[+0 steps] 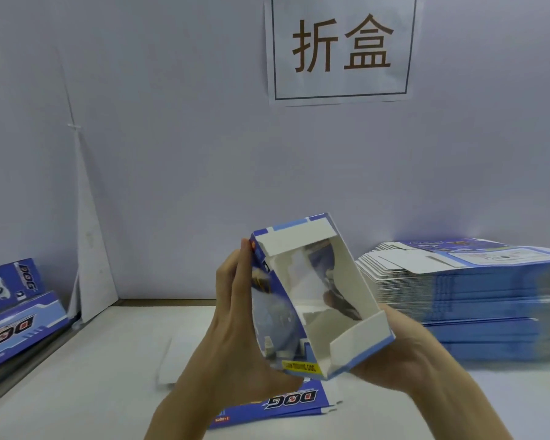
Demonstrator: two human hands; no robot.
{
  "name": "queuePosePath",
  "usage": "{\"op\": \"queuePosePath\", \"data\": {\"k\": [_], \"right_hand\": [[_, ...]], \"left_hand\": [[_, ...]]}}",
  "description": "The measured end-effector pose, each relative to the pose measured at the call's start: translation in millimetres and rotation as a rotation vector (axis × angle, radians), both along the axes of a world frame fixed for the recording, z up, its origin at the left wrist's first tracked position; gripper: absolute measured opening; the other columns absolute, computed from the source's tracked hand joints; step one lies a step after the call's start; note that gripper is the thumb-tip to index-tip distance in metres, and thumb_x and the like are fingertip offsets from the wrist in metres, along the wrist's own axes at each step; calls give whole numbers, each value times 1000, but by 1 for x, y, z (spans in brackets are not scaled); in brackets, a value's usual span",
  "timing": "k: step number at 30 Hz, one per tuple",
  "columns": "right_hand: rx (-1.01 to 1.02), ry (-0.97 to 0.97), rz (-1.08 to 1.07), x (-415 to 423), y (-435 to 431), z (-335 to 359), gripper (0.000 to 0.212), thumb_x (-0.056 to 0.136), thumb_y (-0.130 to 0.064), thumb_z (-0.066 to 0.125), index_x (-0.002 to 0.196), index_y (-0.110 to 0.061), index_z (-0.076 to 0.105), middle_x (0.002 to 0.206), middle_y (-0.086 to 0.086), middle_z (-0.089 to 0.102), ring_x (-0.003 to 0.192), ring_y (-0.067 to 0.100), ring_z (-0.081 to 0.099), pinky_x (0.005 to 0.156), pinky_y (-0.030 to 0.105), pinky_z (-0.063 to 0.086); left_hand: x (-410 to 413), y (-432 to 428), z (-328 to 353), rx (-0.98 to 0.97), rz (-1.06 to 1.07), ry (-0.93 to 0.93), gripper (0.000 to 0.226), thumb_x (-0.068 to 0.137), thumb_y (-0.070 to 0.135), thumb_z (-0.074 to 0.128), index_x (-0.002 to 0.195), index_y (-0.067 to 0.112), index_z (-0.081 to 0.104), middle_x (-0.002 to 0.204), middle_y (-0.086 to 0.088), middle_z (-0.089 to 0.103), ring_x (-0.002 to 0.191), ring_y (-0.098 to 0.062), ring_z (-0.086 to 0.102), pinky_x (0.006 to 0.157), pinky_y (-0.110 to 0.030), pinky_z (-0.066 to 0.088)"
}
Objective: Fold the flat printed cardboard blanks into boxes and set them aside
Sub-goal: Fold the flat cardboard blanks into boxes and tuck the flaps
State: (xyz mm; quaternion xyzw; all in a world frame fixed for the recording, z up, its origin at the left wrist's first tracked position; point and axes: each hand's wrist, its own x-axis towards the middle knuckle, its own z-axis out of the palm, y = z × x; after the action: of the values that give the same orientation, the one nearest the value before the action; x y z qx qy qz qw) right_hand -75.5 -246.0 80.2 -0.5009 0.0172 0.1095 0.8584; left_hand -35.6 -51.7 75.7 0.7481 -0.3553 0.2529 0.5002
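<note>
While both hands hold it in the air above the near middle of the desk (pixel 92 376), the box (pixel 318 300) sits tilted, its open side facing the camera and its white inside showing. It is half formed: walls up, a white flap folded in at the far end and another at the near end. A yellow label shows on its near corner.

Left hand (pixel 232 315) lies flat against the box's left wall, fingers (pixel 245 265) straight and pressed together, tips near the far corner. Right hand (pixel 404 354) cups the near right end from below, palm touching the wall. Its fingers are hidden behind the box, so cannot tell how they lie.

One flat blank (pixel 286 404) lies on the desk at the near edge, right under the hands, "DOG" print up. Tall stack of blanks (pixel 477 290) sits at the right edge near the back. Blue printed boxes (pixel 10 315) lie at the left edge. Paper sign (pixel 343 49) with two large characters hangs on the wall (pixel 172 138) behind the desk.
</note>
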Motion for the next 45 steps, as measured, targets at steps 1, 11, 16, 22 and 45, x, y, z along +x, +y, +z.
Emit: {"op": "queuePosePath", "data": {"k": [1, 11, 16, 22, 45], "right_hand": [[-6, 6, 23, 1, 0, -2, 53, 16, -17, 98, 63, -7, 75, 60, 9, 66, 50, 19, 64, 59, 27, 46], [-15, -370, -446, -2, -9, 7, 17, 79, -29, 63, 85, -15, 73, 70, 1, 70, 55, 8, 65, 42, 19, 51], [-18, -508, -581, -6, -14, 10, 21, 89, -23, 59, 106, -15, 68, 87, 1, 76, 71, 7, 71, 49, 20, 54], [-34, -497, -640, -2, -14, 5, 23, 95, -19, 56, 116, -12, 63, 86, 0, 76, 72, 8, 71, 50, 22, 54], [-132, -544, -706, -3, -16, 7, 17, 94, -17, 59, 109, -17, 65, 80, -6, 74, 71, 7, 70, 49, 25, 54]], "left_hand": [[-1, 1, -2, 82, -32, -23, 134, 37, 82, 68, 140, 7, 25, 130, -8, 38, 135, -17, 35, 100, -7, 35], [3, 14, -12, 83, -35, -105, 130, 56, 60, 81, 142, 53, -15, 149, 27, 2, 143, 1, 11, 95, 1, 32], [3, 14, -18, 93, -23, -90, 117, 62, 72, 69, 140, 58, -17, 152, 27, -7, 143, 4, 7, 90, -1, 39], [0, 3, -13, 203, 90, -429, 87, 84, 50, 63, 148, 45, 5, 153, 10, 11, 142, -6, 17, 90, 5, 32], [-17, -9, -1, 416, 330, -835, 19, 93, 40, 52, 107, 26, 54, 100, 7, 68, 109, -15, 53, 111, -50, 32]]}}
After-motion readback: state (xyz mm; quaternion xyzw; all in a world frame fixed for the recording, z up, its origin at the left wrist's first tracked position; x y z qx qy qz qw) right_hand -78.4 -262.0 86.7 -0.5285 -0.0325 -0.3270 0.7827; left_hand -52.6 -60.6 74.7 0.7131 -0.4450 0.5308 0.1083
